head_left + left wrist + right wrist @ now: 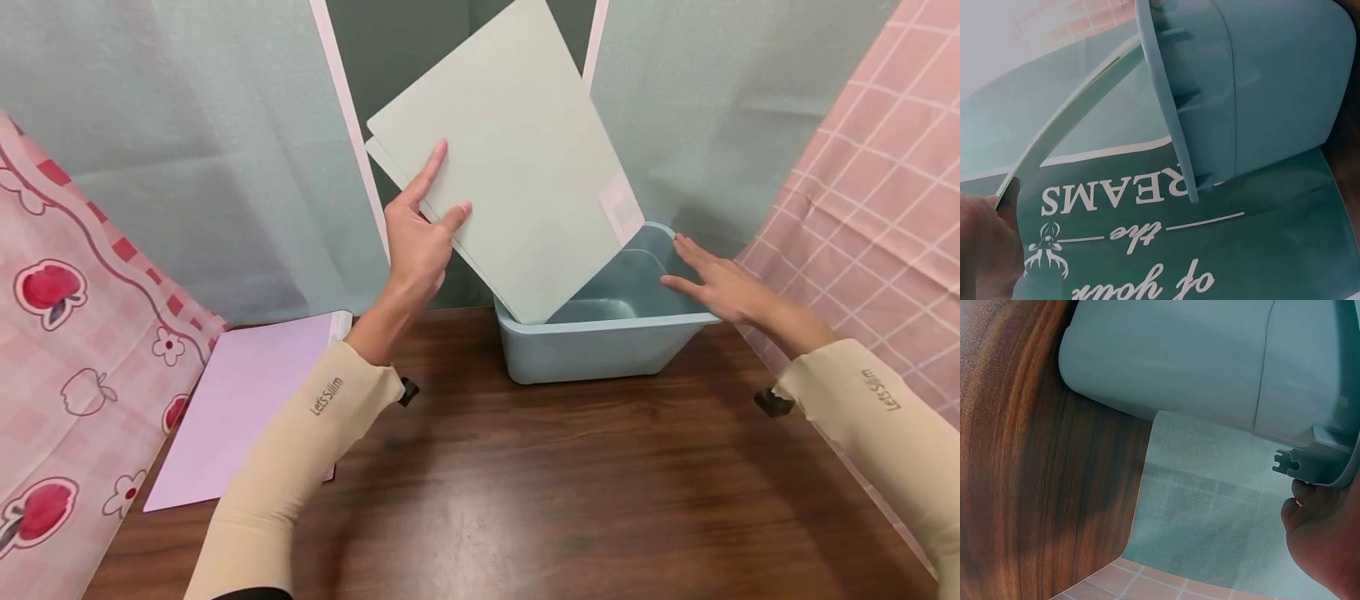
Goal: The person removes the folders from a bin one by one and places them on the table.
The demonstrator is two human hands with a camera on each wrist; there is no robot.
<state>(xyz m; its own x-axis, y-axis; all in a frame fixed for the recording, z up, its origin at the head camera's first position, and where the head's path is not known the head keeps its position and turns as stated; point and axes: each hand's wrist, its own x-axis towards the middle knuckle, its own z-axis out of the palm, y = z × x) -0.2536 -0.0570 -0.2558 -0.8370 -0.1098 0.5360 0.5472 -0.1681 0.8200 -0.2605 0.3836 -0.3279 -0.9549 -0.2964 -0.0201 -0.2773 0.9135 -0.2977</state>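
My left hand [422, 242] pinches a pale green folder [517, 158] by its left edge, thumb and index finger on the near face. The folder is tilted, and a second layer shows along its left edge. A pale pink label [621, 207] is at its right corner. The lowest corner overlaps the near rim of a blue plastic bin [600, 354]; the left wrist view shows the folder edge-on [1066, 115], reaching the bin's rim. On the right, my right hand [720, 283] touches the bin's rim with fingers extended. Its fingertips [1297, 506] show just below that rim.
Lilac folders [247, 400] lie stacked on the brown wooden table [525, 483] at the left. Grey-green cloth [210, 150] hangs behind. Patterned pink cloth [90, 350] borders the left side, and pink checked cloth [885, 192] the right.
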